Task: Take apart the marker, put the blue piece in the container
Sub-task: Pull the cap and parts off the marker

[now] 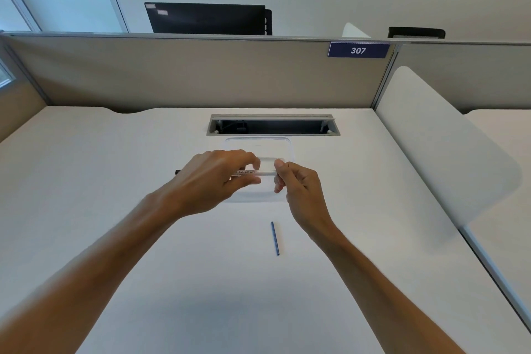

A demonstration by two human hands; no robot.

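Observation:
I hold a white marker (260,172) level above the desk, its black tip sticking out to the left past my left hand (218,178). My left hand grips the barrel. My right hand (296,181) pinches the marker's right end between thumb and fingers. A thin blue rod (275,238) lies loose on the white desk, nearer to me than both hands and untouched. A clear plastic container (287,142) stands on the desk just behind and under my hands, partly hidden by them.
An open cable slot (273,124) is cut into the desk behind the container. A beige partition (201,75) closes off the back, and a white side divider (439,152) stands at the right. The white desk (143,238) stretches left and towards me.

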